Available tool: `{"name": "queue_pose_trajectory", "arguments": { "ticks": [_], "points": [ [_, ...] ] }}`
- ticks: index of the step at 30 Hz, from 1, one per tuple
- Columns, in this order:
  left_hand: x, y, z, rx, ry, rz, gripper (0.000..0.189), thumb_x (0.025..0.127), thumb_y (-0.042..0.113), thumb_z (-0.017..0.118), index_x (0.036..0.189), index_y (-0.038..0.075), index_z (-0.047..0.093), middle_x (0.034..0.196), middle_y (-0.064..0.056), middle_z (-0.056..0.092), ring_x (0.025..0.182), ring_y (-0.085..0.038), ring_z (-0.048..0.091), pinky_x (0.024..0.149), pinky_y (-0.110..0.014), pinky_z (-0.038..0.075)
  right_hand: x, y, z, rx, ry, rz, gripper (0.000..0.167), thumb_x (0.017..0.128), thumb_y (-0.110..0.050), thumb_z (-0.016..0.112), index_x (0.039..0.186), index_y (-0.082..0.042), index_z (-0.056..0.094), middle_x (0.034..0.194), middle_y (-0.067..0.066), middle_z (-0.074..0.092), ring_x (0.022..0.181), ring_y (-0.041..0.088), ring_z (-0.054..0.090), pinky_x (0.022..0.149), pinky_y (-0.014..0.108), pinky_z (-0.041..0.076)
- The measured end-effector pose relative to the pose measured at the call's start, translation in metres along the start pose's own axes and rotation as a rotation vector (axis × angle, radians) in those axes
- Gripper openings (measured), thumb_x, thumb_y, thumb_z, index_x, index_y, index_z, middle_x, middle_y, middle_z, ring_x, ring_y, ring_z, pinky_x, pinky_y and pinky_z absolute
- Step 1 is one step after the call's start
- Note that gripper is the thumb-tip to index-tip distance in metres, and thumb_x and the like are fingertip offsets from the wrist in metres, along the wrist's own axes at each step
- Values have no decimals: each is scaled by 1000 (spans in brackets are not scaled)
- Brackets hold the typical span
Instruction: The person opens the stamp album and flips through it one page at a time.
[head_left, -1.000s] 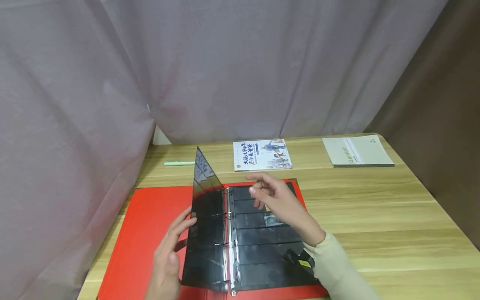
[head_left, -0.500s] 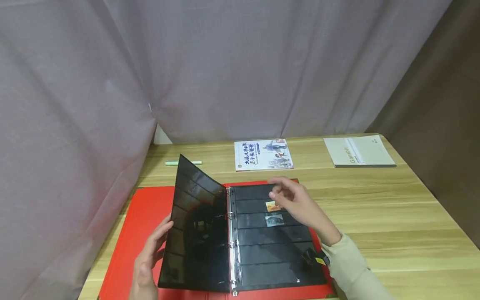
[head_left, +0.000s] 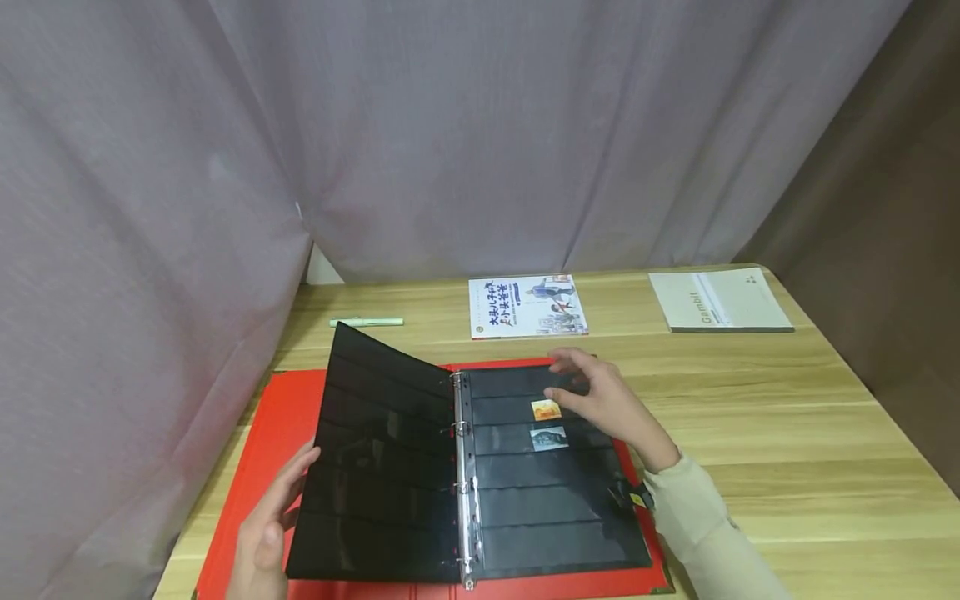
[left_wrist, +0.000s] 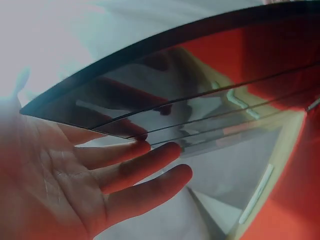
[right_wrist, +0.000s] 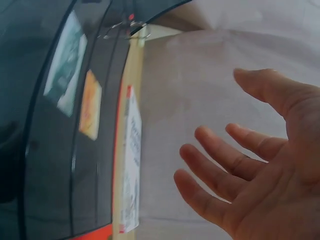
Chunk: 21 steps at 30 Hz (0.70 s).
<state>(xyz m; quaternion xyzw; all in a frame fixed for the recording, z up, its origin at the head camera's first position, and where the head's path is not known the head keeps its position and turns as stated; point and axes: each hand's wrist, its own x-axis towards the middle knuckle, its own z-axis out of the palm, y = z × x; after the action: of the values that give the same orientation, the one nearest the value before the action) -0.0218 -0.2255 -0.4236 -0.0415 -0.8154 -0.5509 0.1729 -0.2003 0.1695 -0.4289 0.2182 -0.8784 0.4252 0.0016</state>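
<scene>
A red stamp album [head_left: 243,475] with metal rings [head_left: 467,492] lies open on the table. One black page [head_left: 375,467] stands tilted up to the left of the rings. My left hand [head_left: 270,521] is at that page's outer edge, its fingers [left_wrist: 145,195] extended behind the page in the left wrist view. On the flat right page [head_left: 543,508], an orange stamp [head_left: 546,409] sits in a strip above a grey-green stamp [head_left: 549,439]. My right hand [head_left: 606,402] hovers over this page beside the orange stamp, holding nothing; its fingers [right_wrist: 215,185] are spread and relaxed in the right wrist view.
Behind the album lie a light green pen [head_left: 367,322] and a white illustrated book [head_left: 528,307]. A pale notebook marked "Gambit" [head_left: 720,300] is at the back right of the wooden table [head_left: 787,433]. Grey curtains [head_left: 450,142] hang behind and at the left.
The raised page has swung left and lower, my left hand moving with it. My right hand has shifted right and its fingers have spread, uncovering the orange stamp.
</scene>
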Motion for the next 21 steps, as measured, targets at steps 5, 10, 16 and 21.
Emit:
{"name": "queue_pose_trajectory", "arguments": {
  "ticks": [5, 10, 16, 21],
  "points": [
    [0, -8, -10, 38, 2, 3, 59, 107, 44, 21, 144, 18, 59, 145, 5, 55, 117, -9, 60, 76, -33, 55, 3, 13, 2, -79, -54, 76, 67, 87, -12, 80, 144, 3, 48, 137, 22, 58, 126, 42, 52, 104, 60, 42],
    [-1, -11, -16, 135, -1, 47, 47, 106, 23, 33, 143, 10, 58, 144, 2, 56, 118, -5, 57, 90, -17, 46, 4, 24, 5, -142, -122, 148, 79, 85, -13, 82, 150, 2, 41, 151, 24, 44, 140, 45, 37, 110, 62, 33],
    [3, -11, -20, 313, -90, -96, 46, 100, 16, 59, 145, 7, 54, 146, -16, 52, 120, -37, 59, 83, -34, 56, 5, 37, 7, -188, -163, 187, 87, 83, -13, 83, 153, 4, 34, 154, 28, 36, 141, 48, 34, 110, 63, 33],
    [7, -12, -20, 383, -170, -235, 56, 99, 30, 66, 146, 4, 50, 150, -23, 44, 128, -45, 50, 90, -60, 52, 7, 45, 7, -209, -184, 201, 91, 82, -13, 84, 153, 6, 32, 154, 31, 35, 141, 49, 33, 110, 63, 32]
  ]
}}
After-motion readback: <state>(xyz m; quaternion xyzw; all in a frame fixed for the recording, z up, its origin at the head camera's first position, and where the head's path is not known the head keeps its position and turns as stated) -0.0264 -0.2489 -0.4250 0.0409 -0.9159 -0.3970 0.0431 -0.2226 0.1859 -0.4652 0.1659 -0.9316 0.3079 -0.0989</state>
